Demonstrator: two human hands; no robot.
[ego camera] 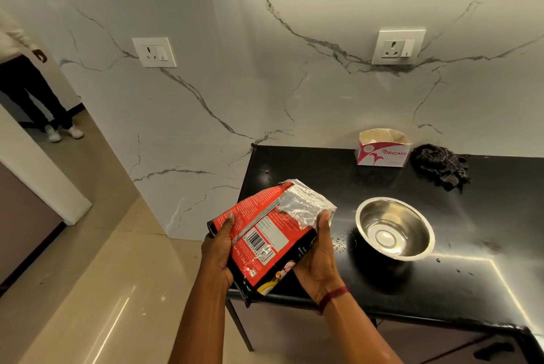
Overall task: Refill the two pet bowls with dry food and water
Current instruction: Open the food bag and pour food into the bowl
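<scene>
Glossy black surface (pixel 309 163): water drops beside bowl. Red-and-black foil dry-food bag (pixel 265 234), torn silver mouth pointing away, held above surface's left end, just left of round steel bowl (pixel 412 216). Bowl looks empty; second bowl not in view. Left hand (pixel 217 251) grips bag's left edge; right hand (pixel 321 254) clasps right side below mouth. Advice: bring mouth over bowl centre, tip slowly, pinch foil into spout against spill.

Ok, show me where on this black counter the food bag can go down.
Widest bare patch: the counter rear left, between its left edge and the tissue box, bar one crumb. Also the front right, between the steel bowl and the front edge. Crowded: rear right, where box and checked cloth sit close together; droplets lie left of the bowl.
</scene>
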